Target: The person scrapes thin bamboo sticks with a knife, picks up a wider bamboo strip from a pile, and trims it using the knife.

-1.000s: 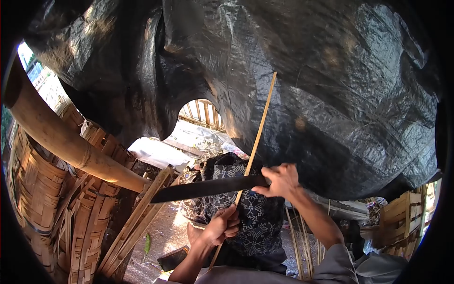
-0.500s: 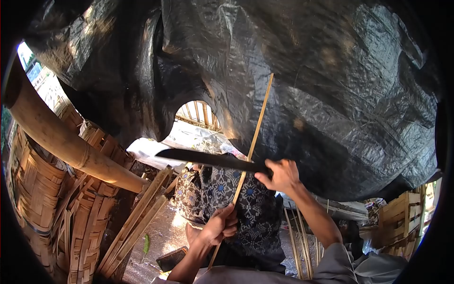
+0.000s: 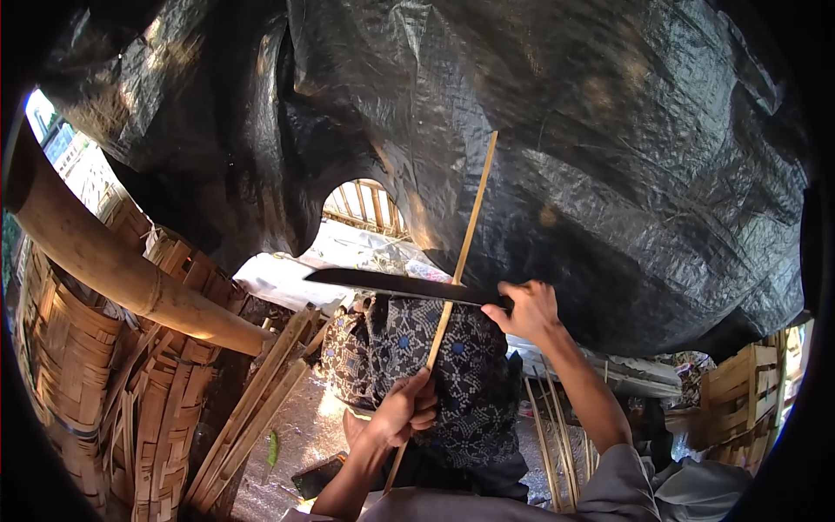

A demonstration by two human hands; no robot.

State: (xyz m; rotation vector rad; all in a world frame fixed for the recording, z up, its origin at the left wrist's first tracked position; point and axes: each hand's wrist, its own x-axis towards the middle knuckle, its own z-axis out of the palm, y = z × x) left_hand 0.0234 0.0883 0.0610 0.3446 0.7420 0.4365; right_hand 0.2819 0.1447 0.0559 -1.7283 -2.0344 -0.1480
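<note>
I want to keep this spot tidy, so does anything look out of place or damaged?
One thing: a slender green object, perhaps a pod, lies on the floor to the left of your left hand. Its colour stands out beside the brown bamboo pieces. No spill or damage is clear.

Black sheeting (image 3: 609, 200) draped ahead; slatted panel (image 3: 376, 207) beyond; sun-patched floor (image 3: 303, 428).

The dark lap cloth (image 3: 477, 391) bears pale flower-like figures and round blue spots. Below it, plain dark fabric (image 3: 474, 480) meets a grey shirt (image 3: 435, 509), whose sleeve (image 3: 619, 483), right of the cloth, leaves the forearm (image 3: 581, 387) uncovered; the left hand (image 3: 403, 411) and right hand (image 3: 529, 311) are bare.
</note>
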